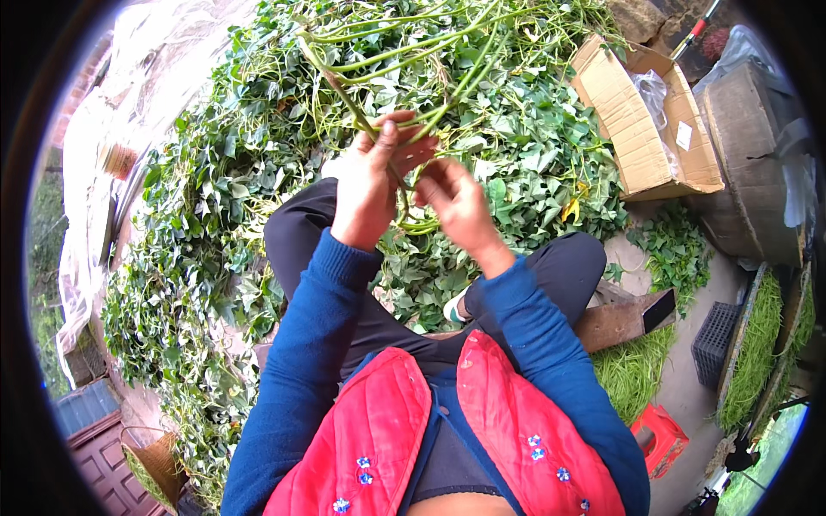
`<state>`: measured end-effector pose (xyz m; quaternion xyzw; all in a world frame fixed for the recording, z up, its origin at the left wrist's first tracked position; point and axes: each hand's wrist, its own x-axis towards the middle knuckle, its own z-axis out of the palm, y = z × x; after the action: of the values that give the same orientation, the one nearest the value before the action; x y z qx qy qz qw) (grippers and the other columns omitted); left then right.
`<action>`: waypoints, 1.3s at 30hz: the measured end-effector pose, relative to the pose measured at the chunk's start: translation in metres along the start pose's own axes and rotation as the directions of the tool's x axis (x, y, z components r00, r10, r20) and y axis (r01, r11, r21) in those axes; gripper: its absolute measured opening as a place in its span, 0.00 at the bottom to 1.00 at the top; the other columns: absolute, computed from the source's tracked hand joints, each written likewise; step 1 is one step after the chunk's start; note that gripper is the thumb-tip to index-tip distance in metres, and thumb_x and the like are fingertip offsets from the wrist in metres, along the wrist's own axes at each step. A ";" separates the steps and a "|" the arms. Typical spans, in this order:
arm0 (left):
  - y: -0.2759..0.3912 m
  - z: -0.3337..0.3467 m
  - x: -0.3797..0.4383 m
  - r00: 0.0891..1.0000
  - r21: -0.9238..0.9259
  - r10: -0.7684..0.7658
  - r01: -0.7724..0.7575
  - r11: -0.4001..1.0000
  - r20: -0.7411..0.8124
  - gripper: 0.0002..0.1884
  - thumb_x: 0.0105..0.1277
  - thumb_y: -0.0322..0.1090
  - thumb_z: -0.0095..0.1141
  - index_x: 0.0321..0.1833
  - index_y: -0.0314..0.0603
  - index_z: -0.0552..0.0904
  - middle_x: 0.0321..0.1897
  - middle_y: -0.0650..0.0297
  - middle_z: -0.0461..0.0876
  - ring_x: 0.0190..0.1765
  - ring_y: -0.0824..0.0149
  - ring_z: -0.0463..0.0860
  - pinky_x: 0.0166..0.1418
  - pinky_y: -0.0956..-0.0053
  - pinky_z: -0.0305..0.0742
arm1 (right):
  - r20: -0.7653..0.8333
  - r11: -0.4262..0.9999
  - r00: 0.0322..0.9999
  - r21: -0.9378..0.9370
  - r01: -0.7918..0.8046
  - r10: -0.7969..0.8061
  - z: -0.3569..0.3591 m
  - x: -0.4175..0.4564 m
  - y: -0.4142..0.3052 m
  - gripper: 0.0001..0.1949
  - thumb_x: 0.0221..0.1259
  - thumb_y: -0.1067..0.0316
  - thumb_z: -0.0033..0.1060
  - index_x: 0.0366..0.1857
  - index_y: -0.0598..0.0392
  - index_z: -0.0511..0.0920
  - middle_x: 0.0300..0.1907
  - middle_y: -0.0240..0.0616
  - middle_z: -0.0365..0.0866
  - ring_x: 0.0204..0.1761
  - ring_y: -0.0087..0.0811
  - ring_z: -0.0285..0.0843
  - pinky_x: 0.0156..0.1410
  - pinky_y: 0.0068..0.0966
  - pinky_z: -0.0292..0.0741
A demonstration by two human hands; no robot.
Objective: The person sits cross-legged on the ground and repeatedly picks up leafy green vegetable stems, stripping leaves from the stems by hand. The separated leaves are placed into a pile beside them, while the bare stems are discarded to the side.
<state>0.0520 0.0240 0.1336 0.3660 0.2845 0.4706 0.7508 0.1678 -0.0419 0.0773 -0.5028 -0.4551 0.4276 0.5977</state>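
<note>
My left hand (381, 174) is closed around a thick green vine stem (345, 93), from which several thinner leafless stalks fan out towards the upper right. Close beside it, my right hand (458, 203) pinches a thin stalk between thumb and fingers near the lower end of the vine. Both hands are held above my lap. Beneath and beyond them spreads a large heap of leafy green vines (529, 142), with a few yellow leaves at the right.
An open cardboard box (645, 129) with plastic bags stands at the upper right, near a large grey-brown container (748, 161). Farther down are a black plastic crate (716, 342), cut green stalks (632, 374) and a red plastic stool (661, 442). A wicker basket (161, 464) stands lower left.
</note>
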 end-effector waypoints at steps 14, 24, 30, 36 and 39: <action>0.002 -0.073 0.037 0.985 0.014 0.106 -0.106 0.994 -0.135 0.17 0.73 0.38 0.42 0.55 0.30 0.72 0.44 0.49 0.80 0.45 0.55 0.84 0.52 0.65 0.80 | -0.188 0.663 0.898 -0.618 -0.422 0.397 -0.094 -0.006 0.192 0.09 0.62 0.69 0.52 0.39 0.59 0.82 0.26 0.32 0.82 0.25 0.20 0.76 0.33 0.20 0.74; 0.009 -0.074 0.050 0.992 0.001 0.074 -0.074 0.997 -0.100 0.20 0.74 0.40 0.41 0.59 0.30 0.67 0.49 0.48 0.78 0.48 0.55 0.82 0.55 0.63 0.79 | 0.327 0.251 0.468 0.529 -0.811 0.821 0.008 0.023 0.178 0.13 0.68 0.65 0.40 0.45 0.62 0.73 0.41 0.45 0.81 0.37 0.35 0.81 0.41 0.32 0.79; 0.017 -0.089 0.054 0.989 0.000 0.085 -0.086 0.996 -0.121 0.19 0.74 0.40 0.38 0.59 0.31 0.67 0.48 0.47 0.78 0.47 0.55 0.83 0.55 0.63 0.79 | 0.229 0.322 0.684 0.750 -0.578 0.692 0.009 0.029 0.174 0.20 0.56 0.74 0.42 0.54 0.54 0.73 0.46 0.38 0.79 0.43 0.32 0.75 0.52 0.32 0.74; 0.027 -0.131 0.060 0.961 -0.101 0.186 -0.209 0.973 -0.203 0.19 0.74 0.40 0.39 0.58 0.31 0.68 0.47 0.46 0.79 0.47 0.55 0.82 0.54 0.61 0.79 | 0.129 0.413 0.767 0.780 -0.470 0.629 -0.018 0.041 0.141 0.14 0.62 0.61 0.57 0.46 0.57 0.78 0.39 0.38 0.81 0.41 0.31 0.78 0.51 0.27 0.74; 0.028 -0.142 0.060 0.962 -0.168 0.166 -0.204 0.964 -0.217 0.19 0.74 0.41 0.39 0.58 0.32 0.68 0.48 0.48 0.79 0.46 0.57 0.83 0.52 0.65 0.80 | 0.010 0.484 0.800 0.791 -0.373 0.600 -0.032 0.045 0.142 0.13 0.62 0.64 0.58 0.46 0.57 0.78 0.37 0.36 0.80 0.39 0.29 0.77 0.47 0.26 0.76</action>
<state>-0.0474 0.1271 0.0707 0.2688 0.2774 0.5983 0.7020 0.2017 0.0131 -0.0605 -0.3651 0.0169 0.6577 0.6587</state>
